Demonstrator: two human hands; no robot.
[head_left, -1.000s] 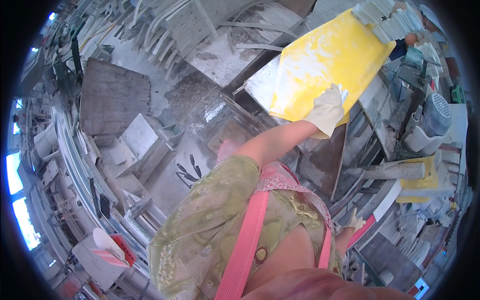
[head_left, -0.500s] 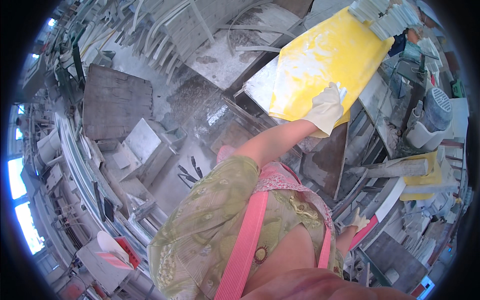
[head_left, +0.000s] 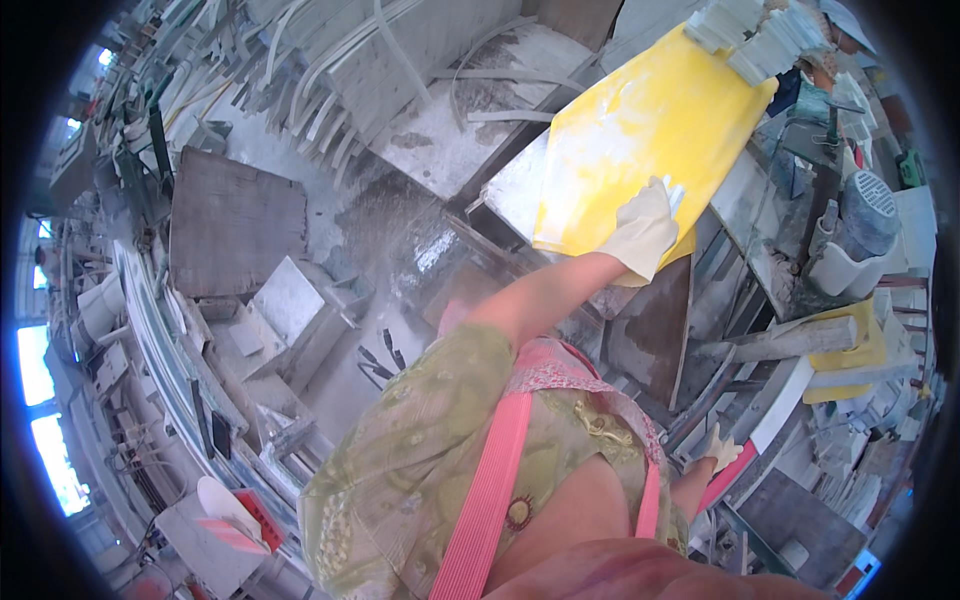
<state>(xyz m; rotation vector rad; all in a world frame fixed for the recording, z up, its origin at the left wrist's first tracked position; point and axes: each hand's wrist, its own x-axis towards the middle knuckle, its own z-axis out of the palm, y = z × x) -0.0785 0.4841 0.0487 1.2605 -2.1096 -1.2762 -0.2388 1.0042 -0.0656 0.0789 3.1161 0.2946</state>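
Yellow sheet [head_left: 640,125] on worktop [head_left: 515,200], left hand [head_left: 643,222] at its near part.
Sheet lies upper right, smeared white, pale strips [head_left: 768,48] stacked at its far end. Left hand gloved, arm stretched across, grip closed around a small white piece [head_left: 677,197] over the sheet. Right hand [head_left: 721,451] also gloved, lower right, just beside a pink bar [head_left: 727,476]; too small to tell whether that grip is clenched or released.

Yellow sheet [head_left: 640,125], white-smeared, spread out flat
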